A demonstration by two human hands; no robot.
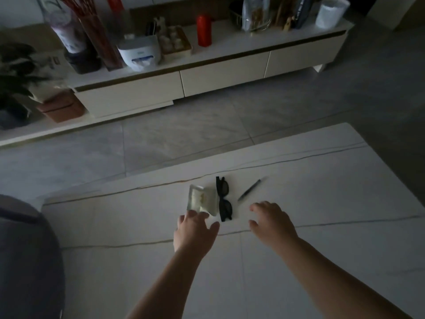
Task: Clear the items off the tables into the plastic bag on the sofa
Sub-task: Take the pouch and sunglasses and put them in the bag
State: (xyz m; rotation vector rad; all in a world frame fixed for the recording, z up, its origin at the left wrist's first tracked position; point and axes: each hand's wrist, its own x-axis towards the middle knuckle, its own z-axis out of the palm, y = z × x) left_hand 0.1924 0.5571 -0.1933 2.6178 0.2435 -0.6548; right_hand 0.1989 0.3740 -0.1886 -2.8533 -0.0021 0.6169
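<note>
left hand (195,229): fingers spread, tips at near edge of packet (202,200), contact unclear | right hand (270,221): fingers loosely curled, holding nothing, over counter (322,203) | glasses (223,199) just right of packet | pen (249,189) beyond right hand

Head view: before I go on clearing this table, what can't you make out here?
- Plastic bag and sofa: not identifiable; only a grey rounded shape, cut by the left edge.
- Left hand: its fingers cover the near end of the clear packet, so contact is unclear.
- Packet's contents: too dim and small.
- Pen: far tip blurred.
- Right hand: hovers near the sunglasses; holds nothing visible.
</note>
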